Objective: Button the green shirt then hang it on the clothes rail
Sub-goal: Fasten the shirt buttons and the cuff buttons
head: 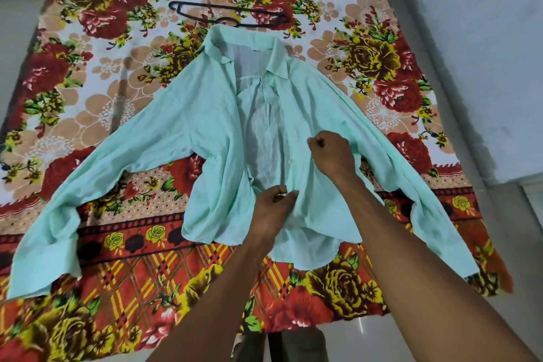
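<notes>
The pale green shirt (pixel 205 114) lies face up on a floral sheet, sleeves spread to both sides and collar at the far end. Its front hangs open down the middle, showing the lighter inside. My left hand (pixel 271 209) pinches the front edge near the hem. My right hand (pixel 332 156) is closed on the right front edge, a little higher up. A dark plastic hanger (pixel 232 13) lies flat on the sheet just beyond the collar. No clothes rail is in view.
The floral sheet (pixel 97 38) covers a bed or mat that fills most of the view. Pale floor and wall (pixel 484 38) run along the right side, and a grey strip borders the left.
</notes>
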